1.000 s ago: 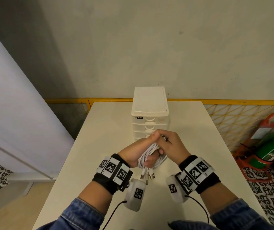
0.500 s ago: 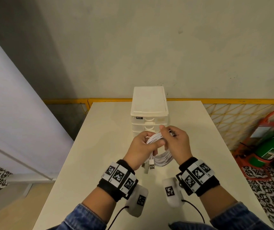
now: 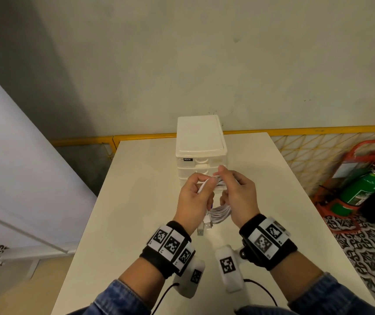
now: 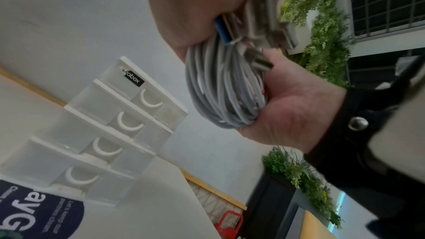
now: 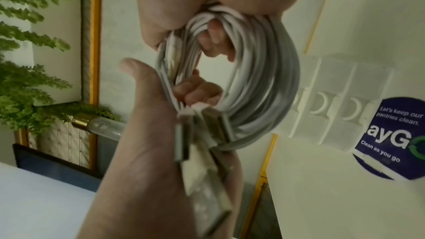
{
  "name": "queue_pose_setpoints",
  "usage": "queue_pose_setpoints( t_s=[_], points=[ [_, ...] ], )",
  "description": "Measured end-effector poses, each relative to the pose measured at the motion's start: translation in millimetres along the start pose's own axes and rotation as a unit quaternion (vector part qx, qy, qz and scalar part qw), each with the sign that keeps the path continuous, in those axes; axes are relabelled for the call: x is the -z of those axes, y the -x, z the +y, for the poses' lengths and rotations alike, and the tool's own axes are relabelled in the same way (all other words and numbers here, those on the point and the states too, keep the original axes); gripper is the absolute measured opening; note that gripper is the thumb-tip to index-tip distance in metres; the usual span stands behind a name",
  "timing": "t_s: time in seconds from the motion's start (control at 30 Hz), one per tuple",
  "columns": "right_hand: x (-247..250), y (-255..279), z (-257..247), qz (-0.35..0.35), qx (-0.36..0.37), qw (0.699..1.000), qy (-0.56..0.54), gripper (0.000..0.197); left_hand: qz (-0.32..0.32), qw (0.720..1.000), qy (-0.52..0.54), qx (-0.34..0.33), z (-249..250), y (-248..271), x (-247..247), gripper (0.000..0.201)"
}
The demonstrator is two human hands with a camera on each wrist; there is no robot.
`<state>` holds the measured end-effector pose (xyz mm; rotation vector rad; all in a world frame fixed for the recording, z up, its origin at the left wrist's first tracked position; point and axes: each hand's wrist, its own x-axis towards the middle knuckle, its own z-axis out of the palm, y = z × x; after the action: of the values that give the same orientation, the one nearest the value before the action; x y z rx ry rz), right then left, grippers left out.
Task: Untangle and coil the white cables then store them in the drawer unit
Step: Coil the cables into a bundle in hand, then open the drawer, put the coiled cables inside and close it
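From the head camera I see my left hand (image 3: pixel 193 196) and right hand (image 3: pixel 238 196) both clenched on the coiled bundle of white cables (image 3: pixel 219 212), held above the white table (image 3: pixel 136 201) just before the white plastic drawer unit (image 3: pixel 200 142). In the left wrist view the coil's metal plugs (image 4: pixel 264 61) dangle. The right wrist view shows fingers (image 5: pixel 197 90) hooked through the loop.

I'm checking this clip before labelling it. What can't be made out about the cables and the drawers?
- How many cables: the white cable coil is one bundle in both wrist views; strands overlap.
- Top of the coil: in the head view the left hand and right hand cover it.
- Lower drawers of the drawer unit: hidden behind the hands in the head view.
- Plug types: blurred in the right wrist view.
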<state>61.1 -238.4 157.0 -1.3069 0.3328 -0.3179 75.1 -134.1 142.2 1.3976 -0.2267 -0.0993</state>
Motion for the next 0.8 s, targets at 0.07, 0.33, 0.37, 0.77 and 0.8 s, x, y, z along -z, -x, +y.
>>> queue_pose_setpoints(
  t_s=[0.07,0.33,0.37,0.77,0.8],
  points=[
    [-2.1,0.8,1.2,0.010,-0.006,1.000,0.001,0.029,-0.002,1.000,0.000,-0.009,0.9,-0.3,0.4,0.016],
    [0.3,3.4,9.3,0.034,-0.022,0.999,0.014,0.018,-0.048,0.999,0.010,0.001,-14.0,-2.7,7.9,0.021],
    [0.7,1.0,9.5,0.031,-0.021,0.999,0.022,0.017,-0.053,0.999,0.008,0.004,-14.9,-4.3,7.6,0.020],
    [38.3,-67.6,-22.5,-0.080,0.153,0.941,0.293,0.025,-0.063,0.991,-0.054,0.103,-18.7,-44.7,-8.4,0.024],
    [44.8,-77.9,-25.6,-0.097,0.158,0.920,0.346,0.025,-0.037,0.989,-0.067,0.125,-23.5,-50.6,-5.0,0.023]
  ],
)
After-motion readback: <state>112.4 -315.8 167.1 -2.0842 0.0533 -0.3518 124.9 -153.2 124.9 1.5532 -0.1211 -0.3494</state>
